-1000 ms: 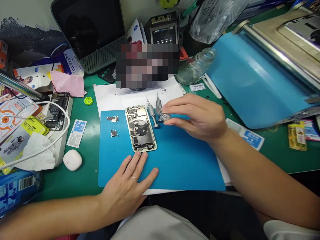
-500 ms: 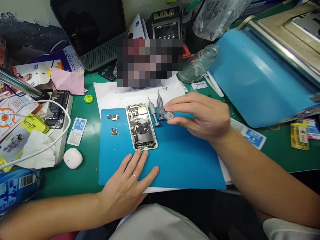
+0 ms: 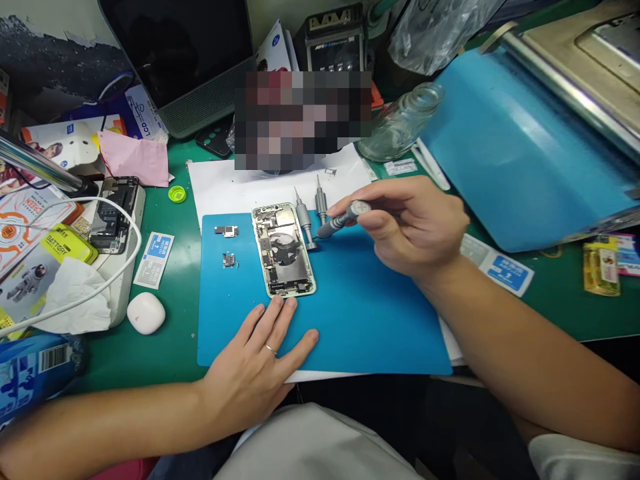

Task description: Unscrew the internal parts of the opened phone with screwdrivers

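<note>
An opened smartphone (image 3: 286, 267) with its inner parts exposed lies on a blue mat (image 3: 360, 320). My left hand (image 3: 265, 353) rests flat on the mat, fingers spread, with fingertips at the phone's lower edge. My right hand (image 3: 415, 223) grips a grey precision screwdriver (image 3: 343, 220) by its handle, tilted, its tip pointing left towards the phone's right side. Two more grey screwdrivers, one (image 3: 303, 217) beside the phone and another (image 3: 321, 197) partly behind my right fingers, have their tips pointing away from me. Left of the phone lie two small phone components, one (image 3: 227, 231) above the other (image 3: 229, 261).
A white earbud case (image 3: 146, 313) and a green cap (image 3: 177, 194) sit left of the mat. Behind are a glass jar (image 3: 400, 127) and white paper (image 3: 215, 187). Boxes and another opened phone (image 3: 116, 213) crowd the left; a blue-covered machine (image 3: 490, 147) stands right.
My right hand has turned the screwdriver from end-on to a slant, swinging its tip left and down. My left hand keeps its place by the phone.
</note>
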The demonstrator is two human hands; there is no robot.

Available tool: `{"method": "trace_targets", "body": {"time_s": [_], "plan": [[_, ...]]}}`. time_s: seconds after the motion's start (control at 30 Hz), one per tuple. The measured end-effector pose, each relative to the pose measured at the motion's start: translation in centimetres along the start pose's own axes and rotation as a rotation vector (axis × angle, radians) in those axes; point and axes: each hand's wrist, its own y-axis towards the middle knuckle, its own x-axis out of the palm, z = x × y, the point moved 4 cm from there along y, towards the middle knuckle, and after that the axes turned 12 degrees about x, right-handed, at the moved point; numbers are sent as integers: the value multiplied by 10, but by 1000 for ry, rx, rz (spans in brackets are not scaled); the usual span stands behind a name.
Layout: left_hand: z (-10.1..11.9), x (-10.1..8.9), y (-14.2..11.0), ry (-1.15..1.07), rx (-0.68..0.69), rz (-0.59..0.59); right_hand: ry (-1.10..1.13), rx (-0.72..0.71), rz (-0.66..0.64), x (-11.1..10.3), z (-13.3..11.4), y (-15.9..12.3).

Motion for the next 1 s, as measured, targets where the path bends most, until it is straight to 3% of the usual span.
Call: {"method": "trace_targets", "body": {"time_s": [0.13,0.23,0.3,0.47,0.63,0.77,1.0], "plan": [[0,0,0,-4,0,-5,39,10,30,2,3,0],[0,1,0,-5,0,-8,-15,-84,37,5,0,2],[0,2,0,-5,-1,5,-39,-148,6,10,-2,3],[0,2,0,-13,-3,27,-113,-128,-102,23,1,1],[1,3,-1,-23,-2,22,-17,-195,4,22,-5,-3],[1,3,0,-30,-3,29,110,-383,90,24,-24,-11],[3,4,1,-33,-5,42,218,-490,-160,47,-46,-28]]}}
